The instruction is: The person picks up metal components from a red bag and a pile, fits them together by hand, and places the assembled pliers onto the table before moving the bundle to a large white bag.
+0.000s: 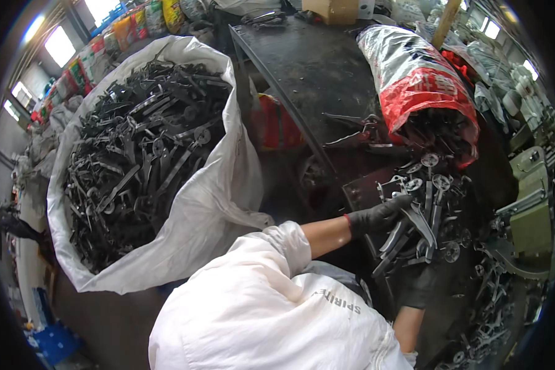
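My left hand (382, 217), in a black glove, is closed around a grey metal lever part (420, 223) at the near side of a pile. Several similar parts with round, spoked ends (441, 182) lie jumbled about it. My right hand (418, 287), also gloved in black, is low at the pile's near edge, just under the lever ends. Its fingers blend into the dark background, so their grip is unclear. Beyond the pile lies a red and white woven sack (407, 80), its mouth toward me, with more metal parts inside.
A large white bulk bag (240, 185) full of dark metal parts stands at left. The dark metal table (302, 68) extends away, with a cardboard box (332, 10) at its far end. Green machinery (530, 209) stands at right, above scattered parts (490, 308).
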Action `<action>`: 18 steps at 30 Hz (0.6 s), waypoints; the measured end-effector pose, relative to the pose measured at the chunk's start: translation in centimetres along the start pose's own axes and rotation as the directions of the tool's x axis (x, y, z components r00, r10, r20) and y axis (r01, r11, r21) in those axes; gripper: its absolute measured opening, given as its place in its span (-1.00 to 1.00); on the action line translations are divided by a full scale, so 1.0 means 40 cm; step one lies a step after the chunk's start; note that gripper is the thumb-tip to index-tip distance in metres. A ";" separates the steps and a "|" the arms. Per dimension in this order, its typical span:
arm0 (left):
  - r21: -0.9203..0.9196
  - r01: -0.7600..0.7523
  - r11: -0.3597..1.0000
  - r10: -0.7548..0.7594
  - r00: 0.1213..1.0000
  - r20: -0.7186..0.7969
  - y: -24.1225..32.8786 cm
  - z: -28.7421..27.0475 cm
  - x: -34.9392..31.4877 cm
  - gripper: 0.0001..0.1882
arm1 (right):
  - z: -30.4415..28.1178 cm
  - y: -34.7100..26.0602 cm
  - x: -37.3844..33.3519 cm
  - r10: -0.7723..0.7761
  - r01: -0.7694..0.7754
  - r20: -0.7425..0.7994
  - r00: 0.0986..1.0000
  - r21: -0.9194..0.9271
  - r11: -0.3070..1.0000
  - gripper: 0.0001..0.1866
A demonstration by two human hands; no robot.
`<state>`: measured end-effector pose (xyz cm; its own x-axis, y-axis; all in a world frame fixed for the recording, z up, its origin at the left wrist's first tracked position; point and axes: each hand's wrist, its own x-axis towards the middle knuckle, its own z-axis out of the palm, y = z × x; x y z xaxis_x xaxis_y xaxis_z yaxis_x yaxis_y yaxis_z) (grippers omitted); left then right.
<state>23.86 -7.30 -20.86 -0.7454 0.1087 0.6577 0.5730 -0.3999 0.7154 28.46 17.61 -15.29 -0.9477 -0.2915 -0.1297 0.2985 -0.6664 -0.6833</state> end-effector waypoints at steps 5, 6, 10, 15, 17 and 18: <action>0.119 -0.068 0.990 0.076 0.995 -0.058 0.065 0.028 0.009 -0.56 | 0.044 -0.012 -0.055 0.024 -0.019 -0.104 0.994 0.053 0.998 -0.50; -0.291 0.199 0.936 -0.204 0.979 0.013 0.077 0.035 0.011 -0.62 | 0.036 -0.020 -0.071 0.038 -0.033 -0.100 0.994 0.052 0.998 -0.50; -0.612 0.520 0.596 -0.567 0.812 0.139 0.262 0.092 0.084 -0.58 | 0.017 -0.055 -0.132 -0.369 0.209 -0.004 0.930 -0.818 0.536 -0.47; -0.461 0.495 0.736 -0.498 0.858 0.126 0.472 0.071 0.126 -0.56 | 0.082 -0.093 -0.185 -0.497 0.200 0.448 0.743 -0.857 -0.474 -0.44; -0.458 0.489 0.742 -0.489 0.863 0.129 0.531 0.051 0.132 -0.57 | 0.132 -0.081 -0.184 -0.384 0.313 0.470 0.795 -0.859 -0.404 -0.44; -0.415 0.443 0.794 -0.429 0.893 0.133 0.547 0.037 0.134 -0.59 | 0.162 -0.082 -0.181 -0.328 0.364 0.487 0.810 -0.855 -0.370 -0.44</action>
<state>32.88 -14.13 -1.33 -0.8666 0.3896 0.3118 -0.0169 -0.6474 0.7620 35.08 17.45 -7.45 -0.8103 -0.3515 0.4690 -0.5519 0.7268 -0.4088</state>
